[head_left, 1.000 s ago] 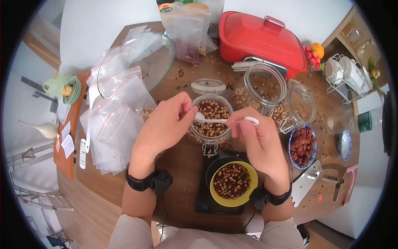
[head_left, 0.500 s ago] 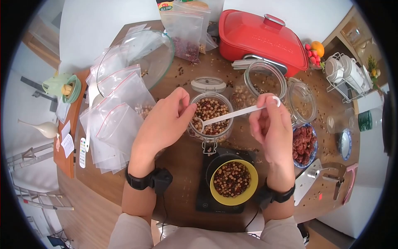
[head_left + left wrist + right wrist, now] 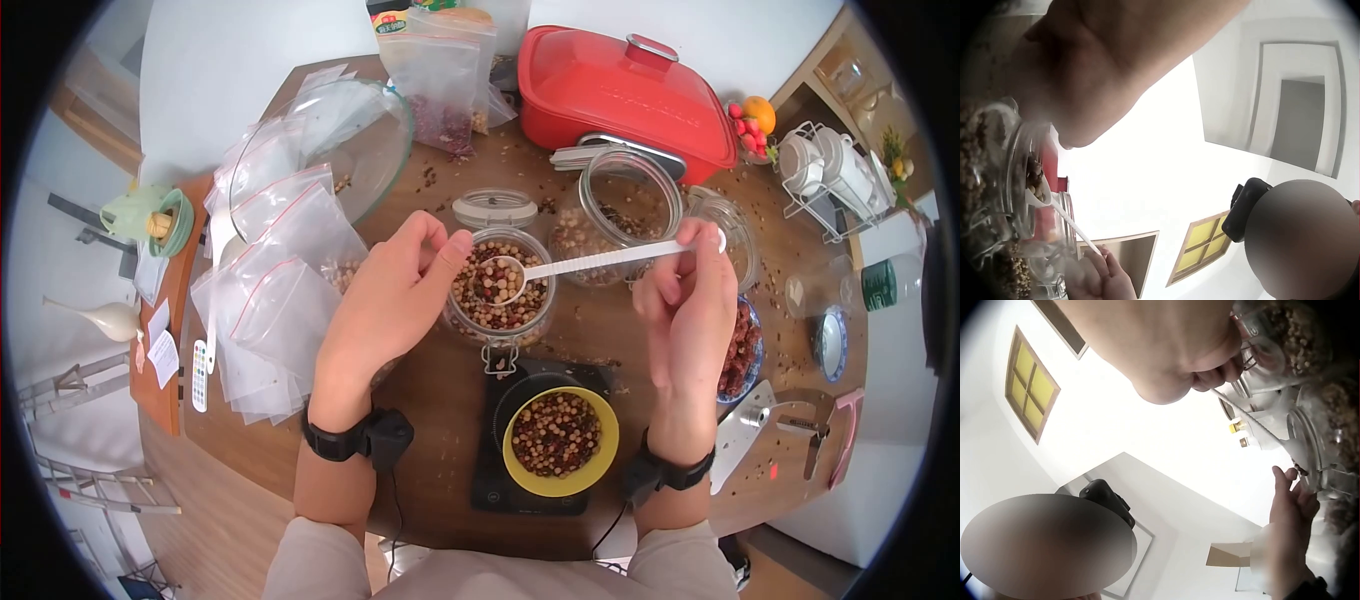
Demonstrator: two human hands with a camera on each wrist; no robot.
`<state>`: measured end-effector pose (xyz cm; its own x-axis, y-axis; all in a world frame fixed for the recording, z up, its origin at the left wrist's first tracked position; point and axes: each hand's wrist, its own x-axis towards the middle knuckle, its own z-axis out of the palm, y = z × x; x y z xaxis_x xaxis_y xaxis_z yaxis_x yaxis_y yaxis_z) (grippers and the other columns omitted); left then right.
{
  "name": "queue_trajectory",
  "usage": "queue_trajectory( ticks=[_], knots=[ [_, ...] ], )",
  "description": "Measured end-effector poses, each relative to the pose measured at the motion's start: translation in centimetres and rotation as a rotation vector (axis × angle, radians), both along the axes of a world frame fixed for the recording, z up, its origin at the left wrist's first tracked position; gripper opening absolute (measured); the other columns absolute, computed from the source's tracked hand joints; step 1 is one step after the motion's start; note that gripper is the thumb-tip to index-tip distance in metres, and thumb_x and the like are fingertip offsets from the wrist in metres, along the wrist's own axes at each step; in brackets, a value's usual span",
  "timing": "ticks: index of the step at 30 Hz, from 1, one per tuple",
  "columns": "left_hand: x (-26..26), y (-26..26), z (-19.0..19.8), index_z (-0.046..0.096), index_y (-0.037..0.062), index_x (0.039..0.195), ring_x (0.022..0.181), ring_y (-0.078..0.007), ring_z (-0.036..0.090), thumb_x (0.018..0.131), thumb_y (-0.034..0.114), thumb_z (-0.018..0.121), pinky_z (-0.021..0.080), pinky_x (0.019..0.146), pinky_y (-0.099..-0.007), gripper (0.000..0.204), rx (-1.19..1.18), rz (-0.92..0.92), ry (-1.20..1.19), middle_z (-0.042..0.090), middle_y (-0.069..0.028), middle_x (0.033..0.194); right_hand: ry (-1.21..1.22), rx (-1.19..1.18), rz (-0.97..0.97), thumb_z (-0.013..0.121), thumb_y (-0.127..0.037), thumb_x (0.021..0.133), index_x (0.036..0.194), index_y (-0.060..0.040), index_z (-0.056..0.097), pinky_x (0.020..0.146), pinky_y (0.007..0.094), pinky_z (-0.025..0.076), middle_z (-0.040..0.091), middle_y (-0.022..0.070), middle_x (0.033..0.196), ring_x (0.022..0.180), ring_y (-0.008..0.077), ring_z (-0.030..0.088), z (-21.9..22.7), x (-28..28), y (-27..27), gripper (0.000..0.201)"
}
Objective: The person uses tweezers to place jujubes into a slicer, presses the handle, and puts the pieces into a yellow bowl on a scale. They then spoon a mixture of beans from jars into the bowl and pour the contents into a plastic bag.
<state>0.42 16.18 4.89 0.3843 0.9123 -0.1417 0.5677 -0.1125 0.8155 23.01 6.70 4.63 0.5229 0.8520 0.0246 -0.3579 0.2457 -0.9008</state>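
Note:
My right hand (image 3: 690, 305) pinches the far end of a long-handled white spoon (image 3: 600, 258). The spoon's bowl is over the mouth of a glass clip-top jar (image 3: 500, 325) filled with round beige and dark red grains. In the right wrist view the bowl of the spoon (image 3: 1295, 450) sits at the rim with some grains in it. My left hand (image 3: 385, 295) is at the jar's left side, thumb and forefinger apart and loosely bent near the rim. Below the jar, a yellow bowl (image 3: 610, 440) of the same grains stands on a black scale (image 3: 490, 480).
Zip bags (image 3: 270, 320) and a large glass bowl (image 3: 405, 130) lie left. Behind stands a red cooker (image 3: 620, 100). A second glass jar (image 3: 585, 225), a blue-rimmed bowl (image 3: 755, 340) of dark red pieces, and a cleaver (image 3: 740, 440) are on the right. Loose grains dot the table.
My right hand has drawn back right and up with the spoon's handle, and the spoon's bowl has turned and lies over the jar. My left hand has stayed almost where it was.

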Motion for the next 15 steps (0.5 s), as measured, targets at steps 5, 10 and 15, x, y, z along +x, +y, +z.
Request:
queue_trajectory(
  ticks=[5,10,15],
  knots=[
    [-0.2,0.6,-1.0,0.052,0.0037,0.108,0.065,-0.0117,0.046,0.107,0.044,0.042,0.037,0.061,-0.0288,0.042,0.138,0.036,-0.321,0.051,-0.0034,0.07,0.015,-0.01,-0.042,0.037,-0.039,0.111,0.098,-0.0094,0.05,0.045,0.0241,0.019,0.033,-0.0048,0.057,0.046,0.005,0.026,0.3,0.1,0.0,0.034],
    [0.5,-0.2,-0.2,0.055,0.0064,0.111,0.071,-0.0084,0.041,0.105,0.058,0.036,0.033,0.065,-0.0234,0.055,0.28,-0.073,-0.466,0.051,0.002,0.082,0.047,0.025,-0.061,0.036,-0.038,0.111,0.098,-0.0088,0.05,0.045,0.0252,0.019,0.03,-0.0049,0.057,0.046,0.0056,0.025,0.1,0.5,0.1,0.035],
    [0.1,-0.2,-0.5,0.058,0.0073,0.107,0.07,-0.0073,0.042,0.101,0.067,0.034,0.032,0.063,-0.0234,0.064,0.249,-0.09,-0.513,0.05,0.0021,0.08,0.102,0.08,-0.079,0.034,-0.037,0.112,0.098,-0.008,0.048,0.046,0.0271,0.02,0.028,-0.0048,0.058,0.045,0.0073,0.024,0.5,1.3,0.0,0.036]
  ],
)
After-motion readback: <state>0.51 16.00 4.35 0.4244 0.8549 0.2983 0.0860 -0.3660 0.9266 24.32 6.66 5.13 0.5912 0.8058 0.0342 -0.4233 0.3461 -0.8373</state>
